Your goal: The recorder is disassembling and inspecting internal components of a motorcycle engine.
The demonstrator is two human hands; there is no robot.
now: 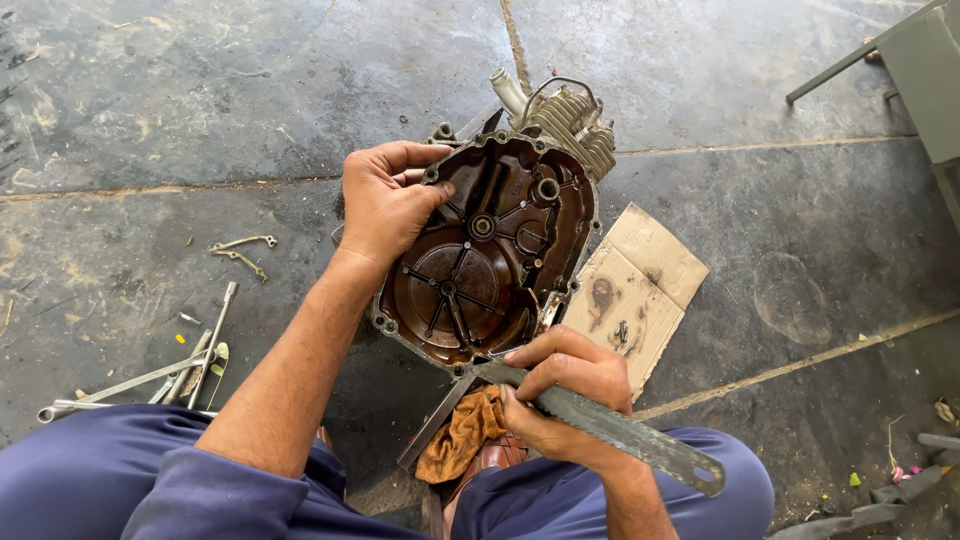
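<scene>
My left hand (385, 200) grips the upper left rim of a dark brown engine cover (480, 255), held with its ribbed inner side facing me. Its flange is ringed with bolt holes. My right hand (560, 395) is closed around a flat grey hacksaw blade (640, 440), whose tip rests against the cover's lower edge. The blade's free end, with a hole in it, sticks out to the lower right over my knee. Behind the cover stands a finned engine block (575, 125) with a short pipe on top.
An orange rag (462, 435) lies between my knees. Stained cardboard (635, 290) with small parts lies right of the cover. Several long metal tools (170, 375) lie at left, with a bent metal piece (240, 252). A grey stool (915, 60) stands at the upper right on concrete floor.
</scene>
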